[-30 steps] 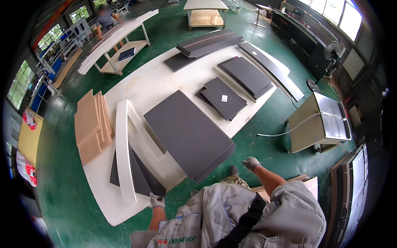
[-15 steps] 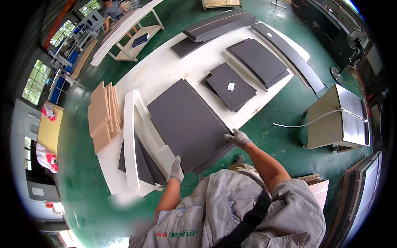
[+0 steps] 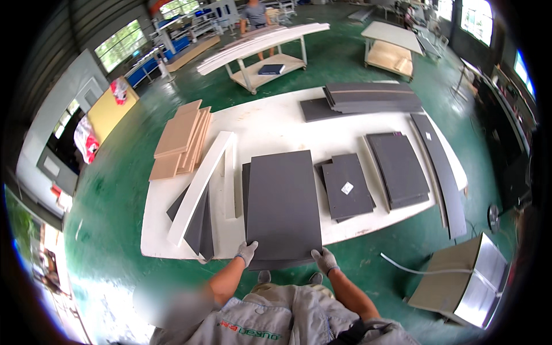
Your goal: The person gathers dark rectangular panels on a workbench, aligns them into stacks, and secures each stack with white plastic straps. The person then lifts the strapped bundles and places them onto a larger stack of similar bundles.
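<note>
My gloved left hand (image 3: 246, 253) grips the near left edge of a large dark grey panel (image 3: 283, 201), thumb on top. At its near right corner my gloved right hand (image 3: 325, 260) holds the same panel, fingers over the side. The panel lies on another dark panel (image 3: 246, 192), whose edge shows along the left and at the front. Both overhang the near edge of a white table (image 3: 261, 123). To the right is a smaller dark panel stack (image 3: 347, 192) with a white label on top. Left of the held panel, a long white strip (image 3: 201, 187) lies across dark boards (image 3: 202, 221).
Brown boards (image 3: 178, 135) are piled at the table's left. More dark panels (image 3: 398, 167) and a long strip (image 3: 440, 172) lie at the right, narrow dark boards (image 3: 374, 96) at the back. A metal cabinet (image 3: 448, 282) stands right. A person (image 3: 256, 17) is behind a loaded cart (image 3: 247, 75).
My view has swung, so the table now lies more level before me. The upper panel has shifted right over the lower one, whose edge now shows at the left. Both hands stay on it.
</note>
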